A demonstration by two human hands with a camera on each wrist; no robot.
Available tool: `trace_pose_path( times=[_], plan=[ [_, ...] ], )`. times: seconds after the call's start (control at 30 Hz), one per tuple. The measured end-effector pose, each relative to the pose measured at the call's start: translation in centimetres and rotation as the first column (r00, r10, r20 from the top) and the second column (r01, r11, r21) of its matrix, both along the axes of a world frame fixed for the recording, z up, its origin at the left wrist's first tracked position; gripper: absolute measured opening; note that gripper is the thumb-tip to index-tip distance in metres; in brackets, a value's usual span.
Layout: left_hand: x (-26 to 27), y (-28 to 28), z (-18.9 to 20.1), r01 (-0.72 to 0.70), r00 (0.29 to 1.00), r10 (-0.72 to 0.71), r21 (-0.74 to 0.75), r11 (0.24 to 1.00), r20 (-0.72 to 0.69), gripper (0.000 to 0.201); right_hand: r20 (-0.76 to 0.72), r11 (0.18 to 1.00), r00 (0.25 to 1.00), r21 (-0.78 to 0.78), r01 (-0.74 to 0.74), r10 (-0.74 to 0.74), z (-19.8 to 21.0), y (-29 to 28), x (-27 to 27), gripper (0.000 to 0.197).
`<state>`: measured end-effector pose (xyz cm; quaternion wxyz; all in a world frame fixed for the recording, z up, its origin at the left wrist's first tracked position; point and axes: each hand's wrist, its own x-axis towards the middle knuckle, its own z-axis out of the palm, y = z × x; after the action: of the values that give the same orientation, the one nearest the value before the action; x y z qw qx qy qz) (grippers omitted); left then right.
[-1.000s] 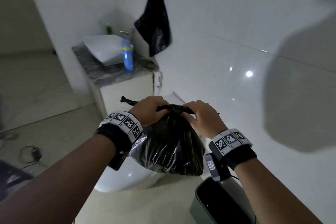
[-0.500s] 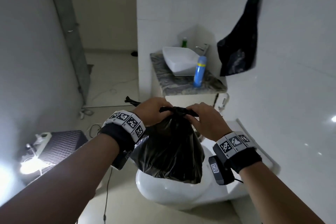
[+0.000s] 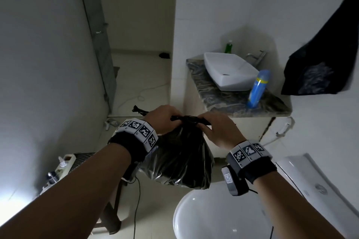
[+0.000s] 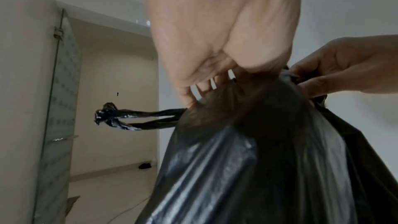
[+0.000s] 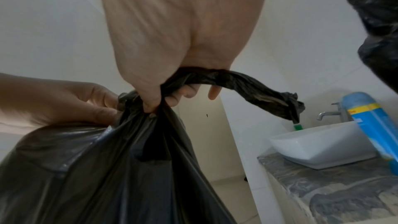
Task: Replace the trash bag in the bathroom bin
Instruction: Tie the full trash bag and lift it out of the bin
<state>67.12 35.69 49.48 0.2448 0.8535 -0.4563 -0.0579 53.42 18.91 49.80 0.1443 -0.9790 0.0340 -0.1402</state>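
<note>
A full black trash bag [image 3: 180, 159] hangs in the air in front of me, above the floor beside the toilet. My left hand [image 3: 162, 118] grips one twisted handle [image 4: 137, 118] at the bag's gathered neck, and the handle's end sticks out to the left. My right hand [image 3: 215, 128] grips the other twisted handle [image 5: 243, 84], whose end points right. The two hands sit close together at the knot [image 3: 187, 119]. In both wrist views the bag [image 4: 269, 168] [image 5: 107, 168] fills the lower part. The bin is out of view.
A white toilet [image 3: 223, 213] with its cistern [image 3: 310, 178] is at the lower right. A counter [image 3: 233, 99] carries a white basin [image 3: 229, 72], a blue bottle [image 3: 258, 87] and a green bottle [image 3: 228, 46]. A dark cloth [image 3: 326, 60] hangs on the right wall. A stool [image 3: 81, 159] and cables stand on the left.
The view has swung left: the bin has left the frame and the doorway and stool have come in. Both hands keep the same grip on the bag's handles.
</note>
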Motion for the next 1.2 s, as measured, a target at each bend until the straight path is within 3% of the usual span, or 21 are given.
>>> trace_pose_path(
  times=[0.17, 0.33, 0.57, 0.77, 0.93, 1.2],
  plan=[
    [7.5, -1.3, -2.1, -0.05, 0.999, 0.05, -0.021, 0.999, -0.005, 0.026, -0.013, 0.998, 0.999, -0.02, -0.051, 0.051, -1.4, -1.8, 8.4, 0.037],
    [17.4, -4.6, -4.2, -0.059, 0.997, 0.059, -0.002, 0.998, -0.046, 0.026, -0.002, 0.996, 0.996, -0.011, -0.088, 0.088, -3.4, -5.4, 18.4, 0.03],
    [30.2, -10.3, -7.0, -0.094, 0.992, 0.099, 0.061, 0.994, -0.078, 0.037, -0.073, 0.99, 0.996, 0.136, -0.043, 0.053, -6.5, -11.2, 32.2, 0.026],
    [39.3, -14.3, -8.2, -0.162, 0.987, 0.161, 0.11, 0.981, 0.02, 0.03, -0.161, 0.994, 0.987, 0.106, 0.003, 0.014, -9.1, -15.4, 42.9, 0.032],
    [47.7, -17.9, -9.5, -0.188, 0.982, 0.189, 0.104, 0.977, 0.001, 0.028, -0.166, 0.994, 0.986, 0.103, 0.026, -0.009, -10.6, -18.8, 51.6, 0.029],
    [64.6, -24.6, -15.7, -0.172, 0.981, 0.181, 0.121, 0.978, -0.073, 0.027, -0.284, 0.972, 0.959, 0.219, 0.083, -0.017, -14.9, -24.8, 68.1, 0.023]
  ],
)
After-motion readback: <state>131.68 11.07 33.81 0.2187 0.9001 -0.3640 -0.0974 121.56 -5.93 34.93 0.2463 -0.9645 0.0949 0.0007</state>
